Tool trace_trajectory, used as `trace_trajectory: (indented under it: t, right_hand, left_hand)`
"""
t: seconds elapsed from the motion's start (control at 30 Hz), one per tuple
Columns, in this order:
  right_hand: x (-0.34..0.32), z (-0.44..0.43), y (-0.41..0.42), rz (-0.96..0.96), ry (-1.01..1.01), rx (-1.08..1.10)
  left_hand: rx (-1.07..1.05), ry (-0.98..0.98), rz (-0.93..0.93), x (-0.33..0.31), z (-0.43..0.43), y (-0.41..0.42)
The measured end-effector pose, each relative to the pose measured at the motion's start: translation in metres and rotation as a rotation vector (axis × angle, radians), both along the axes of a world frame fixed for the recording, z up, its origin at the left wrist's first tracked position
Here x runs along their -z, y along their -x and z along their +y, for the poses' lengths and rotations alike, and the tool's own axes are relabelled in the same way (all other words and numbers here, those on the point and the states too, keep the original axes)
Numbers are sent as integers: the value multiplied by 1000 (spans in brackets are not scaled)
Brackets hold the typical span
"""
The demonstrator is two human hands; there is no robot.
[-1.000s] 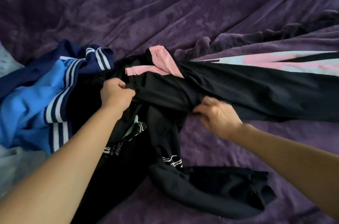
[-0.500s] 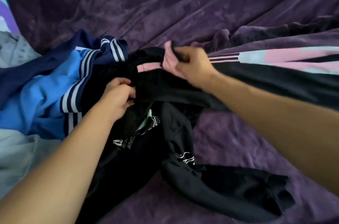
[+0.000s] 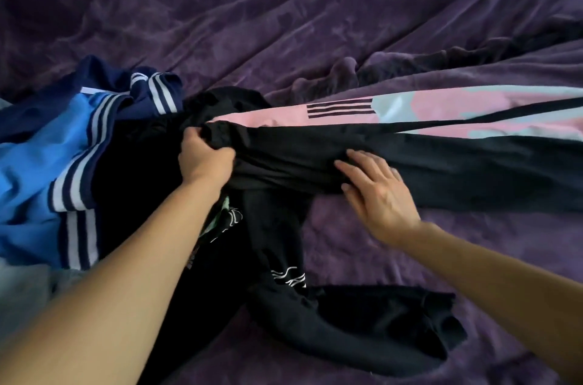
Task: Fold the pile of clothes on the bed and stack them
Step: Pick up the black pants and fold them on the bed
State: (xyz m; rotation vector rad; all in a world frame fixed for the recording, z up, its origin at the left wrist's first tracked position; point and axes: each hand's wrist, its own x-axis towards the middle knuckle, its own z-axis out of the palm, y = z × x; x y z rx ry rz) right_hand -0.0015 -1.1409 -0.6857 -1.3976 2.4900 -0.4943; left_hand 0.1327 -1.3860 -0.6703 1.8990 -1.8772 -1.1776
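Left hand (image 3: 205,160): fingers (image 3: 217,152) curled tight, gripping bunched end of black-and-pink garment (image 3: 441,163). Right hand (image 3: 378,192): fingers (image 3: 362,163) straight, pressed flat on black cloth of same garment, near left hand. Garment stretched rightward across purple bed cover (image 3: 284,6). Beneath it, crumpled black garment with white print (image 3: 284,305). Blue striped jacket (image 3: 38,157) heaped at left, touching black clothes.
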Motion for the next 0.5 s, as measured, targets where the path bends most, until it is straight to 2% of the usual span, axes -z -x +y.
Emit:
trace_trajectory:
  t: [0.07,0.1,0.2,0.3,0.43,0.5]
  right_hand:
    - [17,18,30,25,-235,85]
    - [25,22,48,31,-313,153]
    - [44,15,102,-3,-445,328]
    - [55,2,121,-28,-561,341]
    - [42,17,100,-24,-462,314]
    - [31,37,91,-9,-417,289]
  left_hand:
    - [-114,12,185,-3,-16,-4]
    - [-104,13,228,-7,-25,-7]
    - [49,-40,222,-20,-40,-24]
    - [75,-179,223,-26,-26,-36]
    - [39,-68,308,-43,-6,-18]
    - [117,3,356,-60,4,8]
